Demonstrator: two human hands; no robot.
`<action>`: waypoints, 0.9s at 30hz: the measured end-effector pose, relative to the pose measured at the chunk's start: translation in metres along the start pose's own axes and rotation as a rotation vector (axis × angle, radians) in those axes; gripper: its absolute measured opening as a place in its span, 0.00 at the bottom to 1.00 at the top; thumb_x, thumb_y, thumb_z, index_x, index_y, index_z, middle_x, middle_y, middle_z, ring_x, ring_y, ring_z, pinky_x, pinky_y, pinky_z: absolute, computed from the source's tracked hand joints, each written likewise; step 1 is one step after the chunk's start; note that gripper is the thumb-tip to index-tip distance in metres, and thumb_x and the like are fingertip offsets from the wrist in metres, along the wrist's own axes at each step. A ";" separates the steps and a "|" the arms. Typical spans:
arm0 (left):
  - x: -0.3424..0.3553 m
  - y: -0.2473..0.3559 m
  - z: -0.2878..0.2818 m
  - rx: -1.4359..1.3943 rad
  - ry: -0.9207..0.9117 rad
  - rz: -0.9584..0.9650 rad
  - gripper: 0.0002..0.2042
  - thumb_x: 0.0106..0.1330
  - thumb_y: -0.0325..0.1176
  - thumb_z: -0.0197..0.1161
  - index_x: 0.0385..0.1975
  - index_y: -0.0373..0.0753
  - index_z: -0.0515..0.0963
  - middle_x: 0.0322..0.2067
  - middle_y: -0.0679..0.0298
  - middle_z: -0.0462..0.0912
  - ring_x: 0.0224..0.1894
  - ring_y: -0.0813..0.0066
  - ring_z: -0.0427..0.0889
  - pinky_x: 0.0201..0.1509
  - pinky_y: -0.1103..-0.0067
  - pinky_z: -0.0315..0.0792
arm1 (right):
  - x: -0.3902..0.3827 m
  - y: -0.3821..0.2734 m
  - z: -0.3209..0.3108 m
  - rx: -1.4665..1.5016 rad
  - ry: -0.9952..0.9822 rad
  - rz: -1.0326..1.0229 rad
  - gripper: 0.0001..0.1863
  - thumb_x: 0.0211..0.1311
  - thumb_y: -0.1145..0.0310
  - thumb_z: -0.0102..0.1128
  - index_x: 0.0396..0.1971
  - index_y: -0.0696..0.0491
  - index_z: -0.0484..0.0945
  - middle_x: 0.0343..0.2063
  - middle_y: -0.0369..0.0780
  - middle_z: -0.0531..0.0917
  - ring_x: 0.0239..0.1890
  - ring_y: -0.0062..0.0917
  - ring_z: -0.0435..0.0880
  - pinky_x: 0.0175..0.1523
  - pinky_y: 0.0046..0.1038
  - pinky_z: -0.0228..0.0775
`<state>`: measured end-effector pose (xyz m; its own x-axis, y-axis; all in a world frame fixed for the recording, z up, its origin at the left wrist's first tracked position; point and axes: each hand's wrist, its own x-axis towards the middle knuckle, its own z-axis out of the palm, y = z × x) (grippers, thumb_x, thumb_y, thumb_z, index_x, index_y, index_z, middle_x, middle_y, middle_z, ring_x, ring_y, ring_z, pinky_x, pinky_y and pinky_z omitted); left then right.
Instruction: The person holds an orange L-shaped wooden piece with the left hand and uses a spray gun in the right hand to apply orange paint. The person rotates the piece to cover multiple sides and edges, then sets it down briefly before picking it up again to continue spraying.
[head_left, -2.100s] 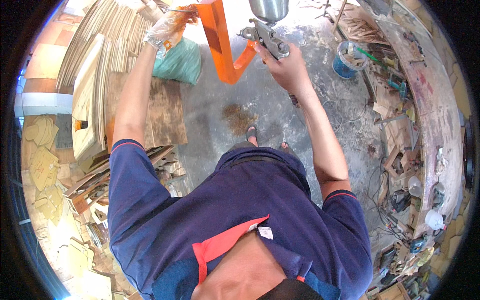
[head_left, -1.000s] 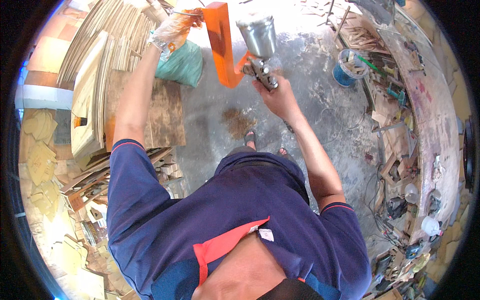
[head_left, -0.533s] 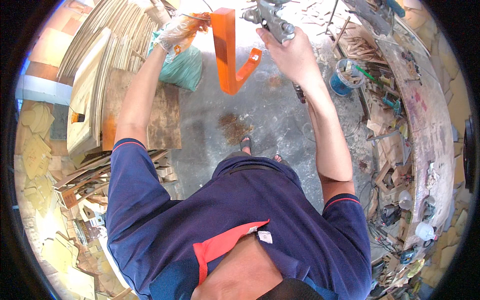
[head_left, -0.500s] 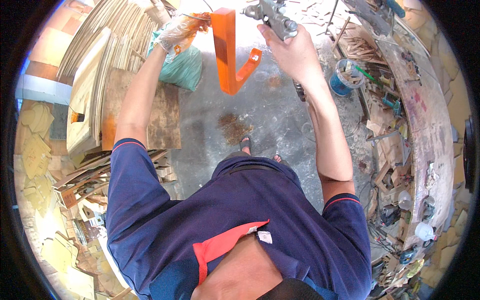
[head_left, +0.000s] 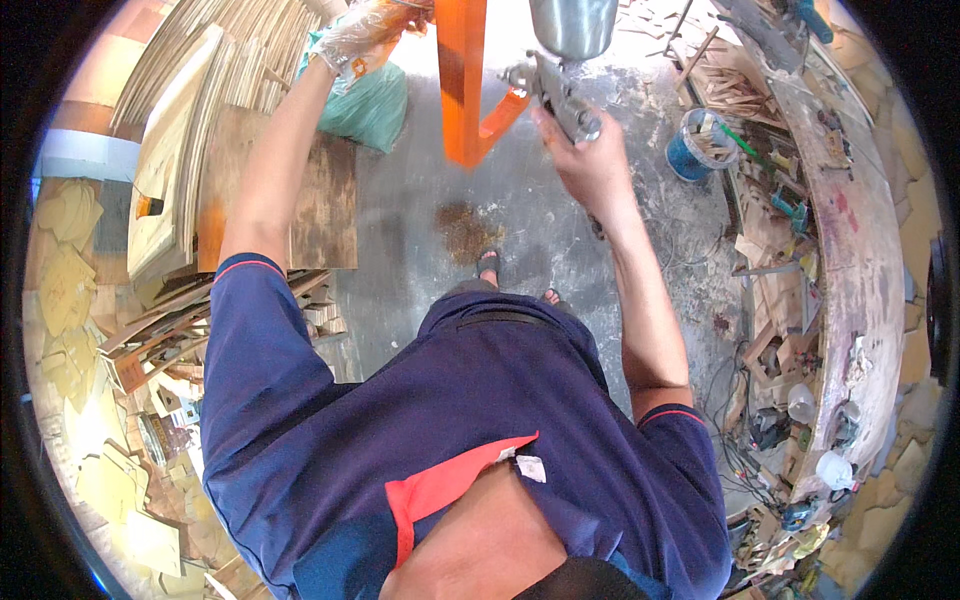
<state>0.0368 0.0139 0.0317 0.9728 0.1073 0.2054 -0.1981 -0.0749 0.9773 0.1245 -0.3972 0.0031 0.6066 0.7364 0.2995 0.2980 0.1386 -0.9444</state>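
Observation:
In a clear plastic glove smeared with orange, my left hand (head_left: 372, 30) is closed at the left side of an orange, hook-shaped wooden piece (head_left: 462, 90), which it holds up. The upper end of this piece runs out of view, and its short arm bends up to the right. My right hand (head_left: 592, 150), bare, is wrapped round a metal spray gun (head_left: 562, 98) with a silver cup (head_left: 574, 28) on top. The gun's nozzle points left, close to the tip of the short arm. My right fingers partly hide the handle and trigger.
Stacked wooden panels (head_left: 178, 150) lean at the left beside a green plastic bag (head_left: 368, 112). To the right stand a blue bucket (head_left: 688, 160) of wood scraps and a long stained bench (head_left: 850, 230). Wood offcuts and cables lie below it.
My right hand has lowered the spray gun, bringing its nozzle beside the short arm and its cup into view. The orange piece and my left hand appear slightly higher.

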 end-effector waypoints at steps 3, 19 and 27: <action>0.003 -0.004 -0.007 0.072 -0.012 0.007 0.15 0.67 0.36 0.69 0.48 0.34 0.80 0.43 0.56 0.84 0.43 0.66 0.84 0.45 0.72 0.78 | -0.023 0.030 0.009 -0.072 -0.048 0.021 0.11 0.68 0.68 0.65 0.43 0.60 0.82 0.29 0.33 0.85 0.32 0.10 0.75 0.37 0.21 0.71; 0.008 0.003 -0.004 0.201 0.055 -0.134 0.13 0.71 0.34 0.62 0.49 0.32 0.80 0.42 0.55 0.85 0.40 0.68 0.83 0.44 0.73 0.77 | -0.086 0.165 0.064 -0.189 -0.190 0.320 0.21 0.64 0.58 0.68 0.40 0.65 0.82 0.26 0.53 0.85 0.31 0.33 0.89 0.38 0.37 0.76; -0.003 -0.006 0.018 0.148 0.032 -0.029 0.14 0.74 0.39 0.59 0.51 0.37 0.81 0.43 0.66 0.83 0.44 0.78 0.78 0.49 0.79 0.71 | -0.003 0.002 -0.045 -0.251 -0.300 0.138 0.11 0.67 0.64 0.67 0.36 0.58 0.82 0.25 0.36 0.85 0.28 0.17 0.79 0.37 0.26 0.72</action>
<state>0.0373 -0.0041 0.0248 0.9731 0.1425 0.1808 -0.1476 -0.2164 0.9651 0.1569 -0.4292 0.0066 0.4231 0.9021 0.0844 0.4216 -0.1135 -0.8996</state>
